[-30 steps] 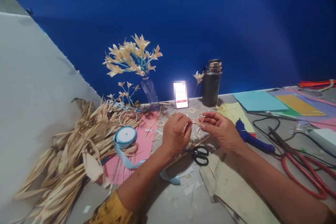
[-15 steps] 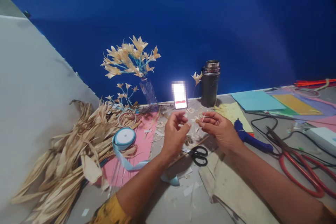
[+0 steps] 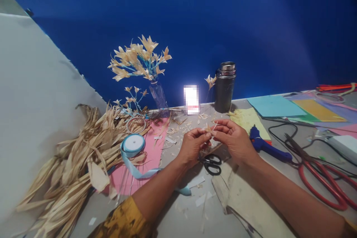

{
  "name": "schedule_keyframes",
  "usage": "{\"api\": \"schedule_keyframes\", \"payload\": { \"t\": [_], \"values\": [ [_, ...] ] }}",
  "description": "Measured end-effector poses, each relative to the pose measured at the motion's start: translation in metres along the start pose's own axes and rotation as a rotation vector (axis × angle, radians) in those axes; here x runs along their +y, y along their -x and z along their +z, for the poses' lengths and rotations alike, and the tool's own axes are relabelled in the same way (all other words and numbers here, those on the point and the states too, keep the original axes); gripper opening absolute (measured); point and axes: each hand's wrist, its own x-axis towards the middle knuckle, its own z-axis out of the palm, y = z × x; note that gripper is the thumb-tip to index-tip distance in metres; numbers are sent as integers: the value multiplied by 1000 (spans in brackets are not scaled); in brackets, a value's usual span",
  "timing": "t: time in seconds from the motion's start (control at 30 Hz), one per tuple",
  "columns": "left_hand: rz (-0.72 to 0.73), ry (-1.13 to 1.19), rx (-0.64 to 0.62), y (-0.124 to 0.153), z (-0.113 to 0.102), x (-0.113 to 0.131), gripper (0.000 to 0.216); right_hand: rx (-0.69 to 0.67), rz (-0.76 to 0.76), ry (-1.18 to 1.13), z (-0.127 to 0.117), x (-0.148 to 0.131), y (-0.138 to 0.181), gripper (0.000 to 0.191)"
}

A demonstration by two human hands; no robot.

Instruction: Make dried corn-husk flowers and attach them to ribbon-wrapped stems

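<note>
In front of me, over the table, both hands meet at a small pale husk flower [image 3: 208,129]. My right hand [image 3: 235,139] pinches it between thumb and fingertips, where a thin white strip or stem sticks up. My left hand [image 3: 193,147] is closed on its near side, thumb pressed to the fingers; its exact grip is partly hidden. Just below the hands lie small scissors with black handles [image 3: 212,164], their blades hidden by my left hand. Husk scraps [image 3: 203,117] are scattered on the tabletop behind.
On the left are dried husks [image 3: 67,171], a blue ribbon roll [image 3: 134,144] and pink paper [image 3: 156,137]. Husk flowers [image 3: 136,59] stand in a bottle [image 3: 158,96] near a lit phone [image 3: 192,98] and flask [image 3: 224,89]. To the right lie a glue gun [image 3: 269,147] and red-handled shears [image 3: 320,182].
My left hand has moved right and closed at the husk flower beside my right hand. Before, it was apart from it with nothing visible in its fingers.
</note>
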Motion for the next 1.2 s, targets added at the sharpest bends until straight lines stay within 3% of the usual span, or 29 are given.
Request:
{"api": "schedule_keyframes", "payload": {
  "t": [0.37, 0.67, 0.8, 1.03, 1.2],
  "values": [
    [170, -153, 129, 5, 7, -9, 29, -8, -170, 214, 5, 5, 5, 34],
    [220, -332, 241, 3, 8, -8, 28, -140, -29, 102, 9, 10, 12, 41],
    [279, -367, 272, 4, 9, -2, 26, -196, -112, 216, 11, 14, 17, 40],
    [285, -404, 255, 5, 6, 6, 25, -142, -367, 531, 14, 16, 25, 39],
    [288, -442, 255, 7, 5, 9, 26, -111, -372, 563, 12, 12, 27, 40]
  ]
}}
